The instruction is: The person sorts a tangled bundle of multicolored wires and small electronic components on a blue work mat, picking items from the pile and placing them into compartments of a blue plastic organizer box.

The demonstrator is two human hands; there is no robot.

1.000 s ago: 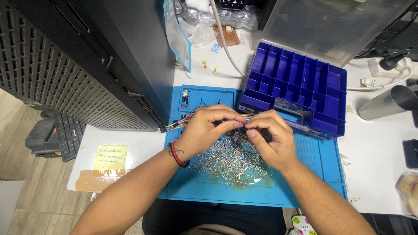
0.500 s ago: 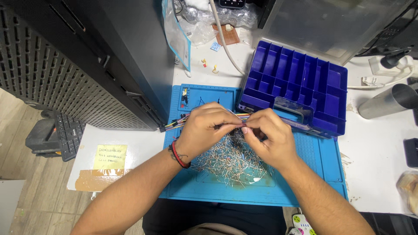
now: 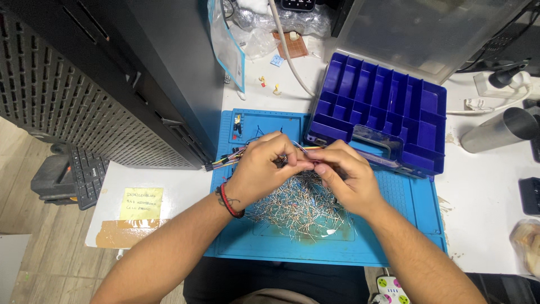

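My left hand (image 3: pixel 264 166) and my right hand (image 3: pixel 346 174) meet fingertip to fingertip above a blue work mat (image 3: pixel 419 211). Both pinch a bundle of thin coloured jumper wires (image 3: pixel 225 160) that trails off to the left over the mat's edge. Under the hands lies a loose heap of small wire-legged components (image 3: pixel 298 205). A red and black band circles my left wrist. What sits between the fingertips is hidden by the fingers.
A dark blue compartment organizer box (image 3: pixel 382 115) with its clear lid (image 3: pixel 427 28) raised stands behind the mat. A metal cylinder (image 3: pixel 498 130) lies at the right. A black perforated cabinet (image 3: pixel 101 84) fills the left, with a yellow sticky note (image 3: pixel 140 204) near the table's edge.
My two hands have drawn closer together at the fingertips over the heap. The wires and the rest have stayed where they were.
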